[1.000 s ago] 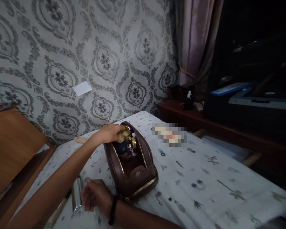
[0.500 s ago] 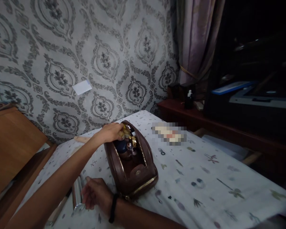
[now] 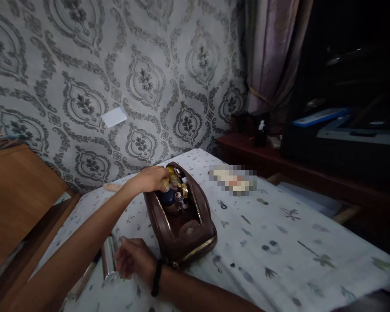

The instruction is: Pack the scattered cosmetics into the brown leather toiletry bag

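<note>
A brown leather bag (image 3: 185,242) lies unzipped on the patterned white cloth. Inside it are a dark blue round item (image 3: 167,196), a gold faceted cap (image 3: 183,190) and several small bottles. My left hand (image 3: 154,178) reaches over the bag's far left edge, its fingers bent together at a yellowish item among the contents; what they grip is partly hidden. Nearer to me, my right hand (image 3: 134,258), with a black band at the wrist, is half curled with thumb and fingers apart and nothing in it. It hovers beside a shiny silver cylinder (image 3: 108,260).
A blurred-out pale item (image 3: 233,180) lies right of the bag. Another slim case (image 3: 82,284) and a pale wooden-looking stick (image 3: 112,187) are on the left. An orange-brown wooden piece (image 3: 22,203) borders the left side; a dark red shelf (image 3: 243,146) stands behind at the right.
The whole view has shifted slightly. My left hand is still at the bag's far left edge, with its fingers a little changed; my right hand stays beside the silver cylinder.
</note>
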{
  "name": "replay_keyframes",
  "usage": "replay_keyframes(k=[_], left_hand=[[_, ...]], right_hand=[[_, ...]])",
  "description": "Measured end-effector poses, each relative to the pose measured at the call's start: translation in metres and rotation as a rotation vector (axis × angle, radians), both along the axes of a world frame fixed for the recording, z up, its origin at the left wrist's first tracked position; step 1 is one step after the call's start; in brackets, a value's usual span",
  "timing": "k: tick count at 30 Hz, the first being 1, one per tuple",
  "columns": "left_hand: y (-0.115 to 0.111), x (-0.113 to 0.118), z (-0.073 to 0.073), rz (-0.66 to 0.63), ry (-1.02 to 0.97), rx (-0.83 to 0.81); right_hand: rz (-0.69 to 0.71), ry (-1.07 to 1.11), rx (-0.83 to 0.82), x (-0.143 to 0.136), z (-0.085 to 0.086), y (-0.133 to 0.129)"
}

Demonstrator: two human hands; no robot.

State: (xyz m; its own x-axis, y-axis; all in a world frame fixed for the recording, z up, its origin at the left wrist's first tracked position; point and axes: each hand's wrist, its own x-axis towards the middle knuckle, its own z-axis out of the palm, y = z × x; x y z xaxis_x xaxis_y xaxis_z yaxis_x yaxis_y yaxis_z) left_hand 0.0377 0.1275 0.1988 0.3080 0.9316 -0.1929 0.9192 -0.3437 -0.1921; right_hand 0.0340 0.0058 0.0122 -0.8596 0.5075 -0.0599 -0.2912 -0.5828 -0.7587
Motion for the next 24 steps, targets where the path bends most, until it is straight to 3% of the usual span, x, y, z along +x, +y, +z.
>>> replay_keyframes(k=[16,24], left_hand=[[0.005,0.001,0.002,-0.056,-0.046,-0.088],[0.022,0.007,-0.003,0.004,-0.041,0.08]], right_hand=[[-0.005,0.012,0.009,-0.001,-0.002,-0.001],[0.006,0.014,-0.004,-0.003,-0.005,0.0]])
